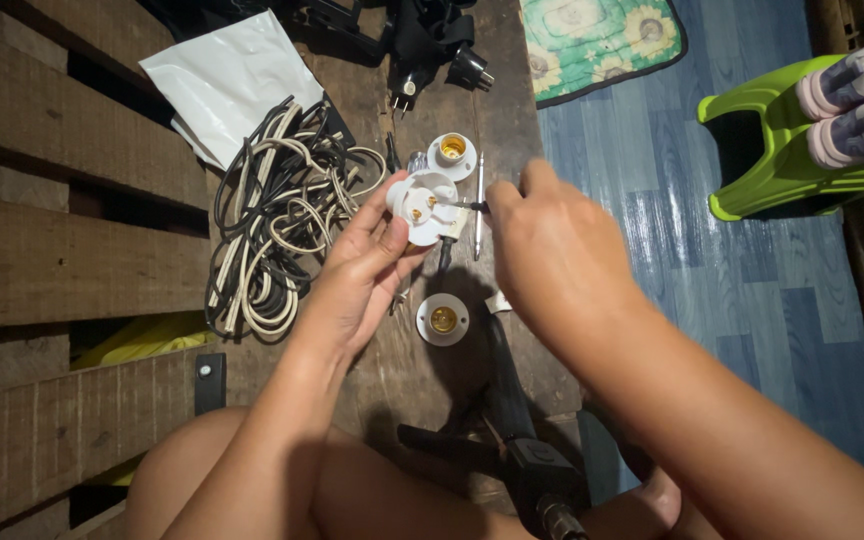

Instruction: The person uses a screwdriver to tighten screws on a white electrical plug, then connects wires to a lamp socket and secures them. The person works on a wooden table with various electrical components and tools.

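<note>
Evidently the left hand (377, 250) grips a round white plastic lamp socket (422, 205) above the dark wooden bench (392, 360) while the right hand's (542, 240) fingers pinch a thin screwdriver (464, 206), best kept square on the brass terminal screw (433, 203), socket steady.

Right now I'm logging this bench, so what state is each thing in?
Left hand: gripping the held white lamp socket, base side up.
Right hand: holding a screwdriver, tip at the socket's terminal.
Socket on the table, near: lying free, opening up.
Socket on the table, far: lying free, opening up.
Wire bundle: coiled loosely, untouched.
Black plug: unplugged, prongs showing.
</note>
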